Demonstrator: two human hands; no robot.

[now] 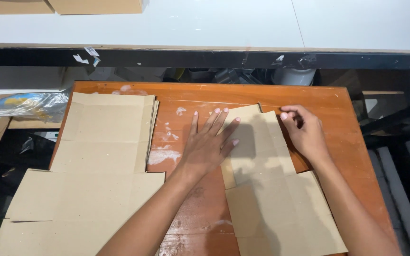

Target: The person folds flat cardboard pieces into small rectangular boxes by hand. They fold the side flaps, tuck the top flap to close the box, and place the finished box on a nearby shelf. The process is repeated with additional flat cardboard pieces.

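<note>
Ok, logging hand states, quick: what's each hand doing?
Left hand: open, flat on the cardboard box blank.
Right hand: fingers curled at its edge; grip unclear.

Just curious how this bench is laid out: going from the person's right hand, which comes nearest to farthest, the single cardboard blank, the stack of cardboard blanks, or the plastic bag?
From the right hand:
1. Single cardboard blank, under the fingers, on the right of the orange table.
2. Stack of cardboard blanks, across the table on the left.
3. Plastic bag, beyond the table's left edge.
</note>
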